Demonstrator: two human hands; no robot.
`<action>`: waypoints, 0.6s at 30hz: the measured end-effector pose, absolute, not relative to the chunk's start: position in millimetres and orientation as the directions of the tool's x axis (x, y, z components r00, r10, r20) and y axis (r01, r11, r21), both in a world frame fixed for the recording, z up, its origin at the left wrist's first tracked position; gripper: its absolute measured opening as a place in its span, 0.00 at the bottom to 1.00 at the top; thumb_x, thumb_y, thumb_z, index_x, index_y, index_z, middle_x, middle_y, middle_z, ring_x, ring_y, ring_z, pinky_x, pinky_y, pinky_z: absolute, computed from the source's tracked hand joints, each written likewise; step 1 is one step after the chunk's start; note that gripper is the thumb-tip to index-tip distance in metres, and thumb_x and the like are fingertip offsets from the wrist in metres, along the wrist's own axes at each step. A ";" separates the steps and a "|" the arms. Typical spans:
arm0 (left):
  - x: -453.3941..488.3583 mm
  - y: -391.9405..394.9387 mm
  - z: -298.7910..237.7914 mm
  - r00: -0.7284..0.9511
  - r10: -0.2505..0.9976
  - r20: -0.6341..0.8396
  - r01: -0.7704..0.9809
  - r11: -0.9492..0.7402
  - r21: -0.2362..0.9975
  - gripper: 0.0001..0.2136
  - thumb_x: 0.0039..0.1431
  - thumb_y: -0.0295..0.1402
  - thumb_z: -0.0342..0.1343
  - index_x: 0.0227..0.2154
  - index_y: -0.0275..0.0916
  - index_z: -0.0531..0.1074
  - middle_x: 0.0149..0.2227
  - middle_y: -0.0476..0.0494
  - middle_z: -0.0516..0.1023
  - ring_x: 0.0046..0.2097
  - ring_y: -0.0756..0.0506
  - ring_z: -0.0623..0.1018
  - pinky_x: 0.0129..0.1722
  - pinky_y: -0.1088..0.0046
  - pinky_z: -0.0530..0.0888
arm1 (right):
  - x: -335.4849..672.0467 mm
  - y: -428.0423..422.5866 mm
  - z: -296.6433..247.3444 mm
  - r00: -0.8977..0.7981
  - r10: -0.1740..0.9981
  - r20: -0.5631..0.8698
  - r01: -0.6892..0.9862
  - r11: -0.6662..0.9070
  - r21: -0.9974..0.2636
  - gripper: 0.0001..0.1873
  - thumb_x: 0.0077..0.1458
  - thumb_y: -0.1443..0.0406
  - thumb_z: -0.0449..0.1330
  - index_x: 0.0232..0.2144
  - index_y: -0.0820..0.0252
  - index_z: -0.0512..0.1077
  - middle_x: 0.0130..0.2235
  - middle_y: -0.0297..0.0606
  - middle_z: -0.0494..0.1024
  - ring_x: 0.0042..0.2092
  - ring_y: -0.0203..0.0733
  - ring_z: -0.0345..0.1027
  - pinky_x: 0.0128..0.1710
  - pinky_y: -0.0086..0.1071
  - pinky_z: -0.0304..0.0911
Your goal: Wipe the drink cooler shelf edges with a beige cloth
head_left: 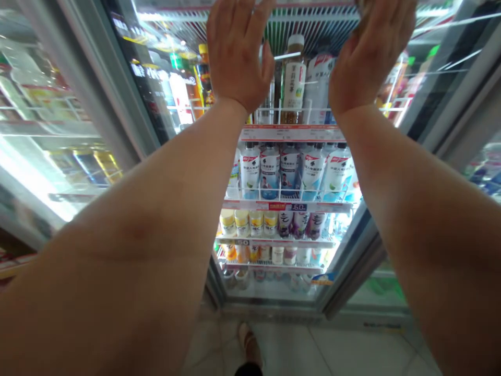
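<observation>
Both my arms reach up into an upright drinks cooler. My left hand (240,55) is raised in front of the top visible shelf, its fingers stretched upward and nothing seen in them; their tips touch the upper frame edge. At the upper right, my right hand (373,55) has its fingers curled, with a small dark brownish patch between thumb and fingers that I cannot make out. Between the hands stands a white-capped tea bottle (294,78), upright behind the shelf's wire rail. A pale-labelled bottle (319,78) stands beside it, nearer my right hand.
A shelf with a red-and-white price strip (289,133) runs below my hands. Lower down are a row of labelled drink bottles (289,169) and yellow-capped bottles (256,223). Metal door frames (88,68) flank the cooler. A foot (248,339) stands on the tiled floor (297,350).
</observation>
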State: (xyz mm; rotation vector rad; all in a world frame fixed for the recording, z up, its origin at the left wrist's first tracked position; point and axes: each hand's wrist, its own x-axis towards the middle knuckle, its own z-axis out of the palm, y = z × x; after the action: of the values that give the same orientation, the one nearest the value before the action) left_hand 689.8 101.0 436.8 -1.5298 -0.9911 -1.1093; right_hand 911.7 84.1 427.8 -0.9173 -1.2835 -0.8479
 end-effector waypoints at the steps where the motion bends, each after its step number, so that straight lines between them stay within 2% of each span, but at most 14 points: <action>1: 690.2 101.3 438.7 0.242 0.106 0.964 0.952 -0.220 -0.215 0.38 0.51 0.27 0.53 0.68 0.45 0.57 0.69 0.54 0.53 0.70 0.41 0.47 0.70 0.53 0.38 | 913.2 86.8 430.6 0.136 0.035 0.990 0.908 0.396 -0.138 0.31 0.55 0.73 0.48 0.61 0.76 0.64 0.65 0.53 0.64 0.70 0.49 0.48 0.66 0.50 0.52; 3: 690.7 100.7 441.4 0.242 0.149 0.959 0.945 -0.261 -0.198 0.39 0.50 0.27 0.53 0.69 0.45 0.56 0.69 0.54 0.55 0.70 0.38 0.47 0.69 0.52 0.36 | 914.8 87.8 431.5 0.107 0.069 0.992 0.921 0.370 -0.125 0.32 0.57 0.74 0.45 0.64 0.78 0.60 0.67 0.51 0.60 0.72 0.47 0.44 0.68 0.48 0.50; 7: 693.0 96.4 442.4 0.227 0.175 0.958 0.949 -0.261 -0.177 0.39 0.50 0.27 0.53 0.69 0.43 0.57 0.69 0.52 0.55 0.70 0.37 0.46 0.69 0.52 0.34 | 909.0 76.0 418.7 -0.130 0.024 0.991 0.923 0.369 0.112 0.29 0.64 0.70 0.45 0.66 0.66 0.61 0.69 0.42 0.57 0.71 0.47 0.47 0.69 0.43 0.48; 9: 696.2 93.1 441.1 0.194 0.225 0.955 0.959 -0.247 -0.137 0.38 0.51 0.27 0.53 0.69 0.42 0.56 0.70 0.53 0.53 0.70 0.37 0.44 0.69 0.52 0.33 | 905.6 71.9 415.0 -0.180 0.034 0.983 0.922 0.355 0.157 0.28 0.66 0.69 0.44 0.67 0.64 0.59 0.69 0.42 0.58 0.71 0.46 0.48 0.69 0.41 0.47; 15: 707.1 78.2 434.8 0.109 0.295 0.949 0.969 -0.243 -0.036 0.28 0.63 0.31 0.47 0.67 0.39 0.59 0.66 0.44 0.60 0.68 0.33 0.50 0.68 0.51 0.30 | 911.0 81.5 428.2 0.000 0.201 0.980 0.975 0.218 -0.045 0.29 0.72 0.64 0.38 0.69 0.76 0.47 0.71 0.51 0.47 0.73 0.48 0.39 0.71 0.41 0.41; 18: 709.7 68.2 431.9 0.096 0.333 0.938 0.984 -0.174 -0.039 0.29 0.64 0.31 0.47 0.68 0.36 0.56 0.68 0.44 0.58 0.69 0.34 0.51 0.69 0.52 0.35 | 912.1 83.6 426.7 -0.064 0.130 0.989 0.962 0.273 0.026 0.28 0.73 0.61 0.37 0.69 0.70 0.53 0.70 0.49 0.52 0.72 0.49 0.43 0.70 0.44 0.45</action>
State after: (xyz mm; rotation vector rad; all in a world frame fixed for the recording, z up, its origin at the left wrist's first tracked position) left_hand 709.7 68.2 431.9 -1.6223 -1.3231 -1.0940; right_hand 912.1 83.6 426.7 -1.0781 -1.4605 -0.9671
